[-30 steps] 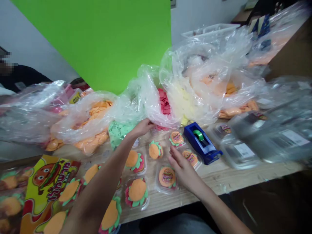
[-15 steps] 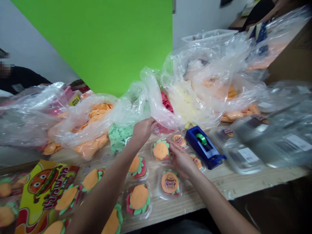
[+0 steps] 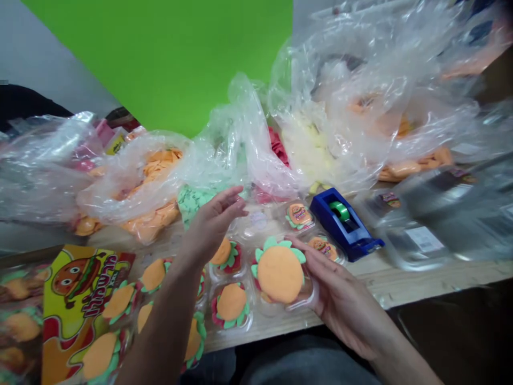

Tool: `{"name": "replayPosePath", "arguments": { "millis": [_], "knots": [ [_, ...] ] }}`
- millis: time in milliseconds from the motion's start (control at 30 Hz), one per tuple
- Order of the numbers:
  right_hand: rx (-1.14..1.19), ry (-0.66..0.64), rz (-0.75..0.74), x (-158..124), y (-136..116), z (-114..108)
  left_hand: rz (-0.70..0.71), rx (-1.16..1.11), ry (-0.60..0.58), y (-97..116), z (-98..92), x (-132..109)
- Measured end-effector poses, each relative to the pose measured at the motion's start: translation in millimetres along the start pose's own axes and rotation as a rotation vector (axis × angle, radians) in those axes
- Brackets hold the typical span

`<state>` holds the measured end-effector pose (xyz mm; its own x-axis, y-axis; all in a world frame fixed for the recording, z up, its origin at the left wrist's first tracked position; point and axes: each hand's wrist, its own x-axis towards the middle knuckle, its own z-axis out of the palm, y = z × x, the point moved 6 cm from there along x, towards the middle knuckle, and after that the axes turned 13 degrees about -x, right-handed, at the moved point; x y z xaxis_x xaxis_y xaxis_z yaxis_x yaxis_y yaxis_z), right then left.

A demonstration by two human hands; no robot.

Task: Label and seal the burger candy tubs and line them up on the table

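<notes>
My right hand (image 3: pixel 339 286) is closed on the side of a clear plastic box. Inside is a burger-shaped candy (image 3: pixel 280 272), with an orange round top over green frilly edges and some red beneath. The box is held up near me above the table's front edge. My left hand (image 3: pixel 210 224) hangs to the left with its fingers apart and nothing in it, close to the bag of green pieces (image 3: pixel 196 200). Boxed burger candies (image 3: pixel 232 302) stand below it. Just beyond my right hand lie boxes with printed labels (image 3: pixel 300 214) and a blue tape dispenser (image 3: pixel 344 224).
Open plastic bags of orange (image 3: pixel 160 163), red (image 3: pixel 278 147) and pale yellow pieces (image 3: pixel 306 136) line the back. Clear plastic containers (image 3: pixel 420 240) are stacked at right. A yellow printed display box (image 3: pixel 72 315) with several burger candies stands at left. A green panel (image 3: pixel 180 59) rises behind.
My right hand has lifted the boxed burger candy off the table, nearer to me. My left hand has drawn back from beside the red-piece bag and its fingers have spread. The view has tilted down.
</notes>
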<state>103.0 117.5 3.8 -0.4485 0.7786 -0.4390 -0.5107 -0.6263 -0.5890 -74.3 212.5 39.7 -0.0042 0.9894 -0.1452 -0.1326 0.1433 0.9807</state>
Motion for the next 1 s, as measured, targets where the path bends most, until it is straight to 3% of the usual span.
{"name": "replayPosePath", "arguments": {
  "millis": [100,233,400,533,700,833,1000],
  "knots": [
    [-0.017,0.014,0.021,-9,2,0,-0.174,-0.346,-0.029,-12,10.4,-13],
    [-0.056,0.040,0.047,-17,5,0,-0.239,-0.482,-0.147,-16,29.1,-35],
    [-0.157,0.055,0.080,-23,11,1,0.023,-0.218,-0.150,-3,30.7,-71],
    [-0.201,0.107,0.047,-22,17,-5,0.111,0.112,-0.236,3,32.8,-99],
    [-0.205,0.037,0.053,-21,21,-6,0.291,0.333,-0.300,7,34.4,-114],
    [-0.163,0.011,0.077,-32,14,-1,0.270,0.369,-0.257,13,29.0,-119],
    [-0.133,-0.047,0.177,-51,8,11,0.238,0.242,-0.137,30,27.1,-117]
  ]
}}
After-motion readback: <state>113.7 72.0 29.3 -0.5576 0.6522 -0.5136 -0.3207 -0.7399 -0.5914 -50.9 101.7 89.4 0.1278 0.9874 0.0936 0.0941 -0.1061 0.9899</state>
